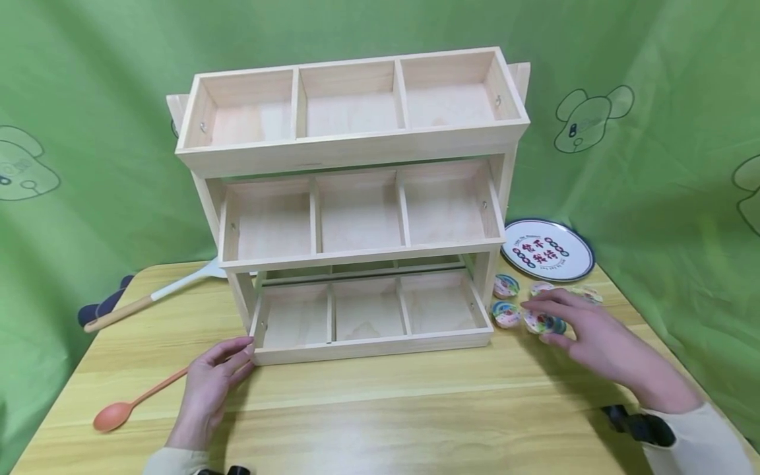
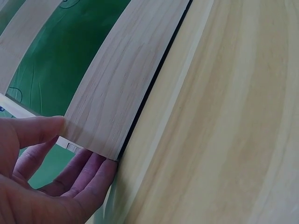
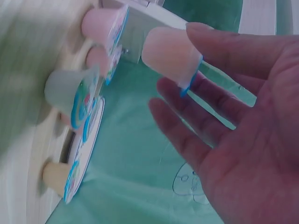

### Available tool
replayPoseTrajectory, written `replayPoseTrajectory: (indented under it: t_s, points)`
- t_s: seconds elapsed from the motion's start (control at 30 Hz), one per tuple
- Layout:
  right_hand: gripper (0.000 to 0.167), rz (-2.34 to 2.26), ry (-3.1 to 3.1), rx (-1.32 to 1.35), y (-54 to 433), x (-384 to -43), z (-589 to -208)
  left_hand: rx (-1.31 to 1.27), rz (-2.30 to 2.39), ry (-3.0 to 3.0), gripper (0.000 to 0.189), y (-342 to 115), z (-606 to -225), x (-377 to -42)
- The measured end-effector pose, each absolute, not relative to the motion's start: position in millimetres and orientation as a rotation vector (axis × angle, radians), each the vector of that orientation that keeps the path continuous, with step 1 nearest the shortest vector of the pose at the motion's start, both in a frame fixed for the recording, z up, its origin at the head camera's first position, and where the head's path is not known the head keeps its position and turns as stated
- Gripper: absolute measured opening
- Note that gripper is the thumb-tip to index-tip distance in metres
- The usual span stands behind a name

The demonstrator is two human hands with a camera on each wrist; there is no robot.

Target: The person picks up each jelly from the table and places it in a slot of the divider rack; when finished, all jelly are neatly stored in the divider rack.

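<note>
A three-tier wooden rack with divided trays stands at the middle of the table. My left hand grips the front left corner of its bottom tray. In the left wrist view the thumb lies on the tray's upper edge and the other fingers curl against its end. On the right, my right hand pinches a small jelly cup with a pale peach body and blue-rimmed lid. Several more jelly cups stand close by, beside the rack's right end.
Behind the cups, a white plate with a dark blue rim and red characters lies near the curtain. An orange spoon lies left of my left hand. A white utensil with a wooden handle lies at the back left. Green curtain surrounds the table.
</note>
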State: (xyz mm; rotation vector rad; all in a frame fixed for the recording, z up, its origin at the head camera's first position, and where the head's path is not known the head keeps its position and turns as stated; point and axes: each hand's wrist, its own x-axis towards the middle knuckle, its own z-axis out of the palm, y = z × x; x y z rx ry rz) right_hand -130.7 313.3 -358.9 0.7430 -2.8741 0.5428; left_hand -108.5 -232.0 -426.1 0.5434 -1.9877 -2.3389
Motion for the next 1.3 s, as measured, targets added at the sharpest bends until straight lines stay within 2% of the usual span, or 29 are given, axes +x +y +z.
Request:
replayPoseTrajectory:
  t_s: [0.63,0.97,1.3]
  points:
    - [0.051,0.504,-2.930,0.832,278,-138,-341,0.475,-2.293,-2.087,0.039,-231,-427,-109]
    - [0.046,0.549,-2.900,0.850,258,-148,-341,0.473,-2.271,-2.112,0.038,-232,-426,-108]
    - [0.051,0.577,-2.933,0.882,239,-157,-341,0.476,-2.281,-2.097,0.037,-233,-428,-109]
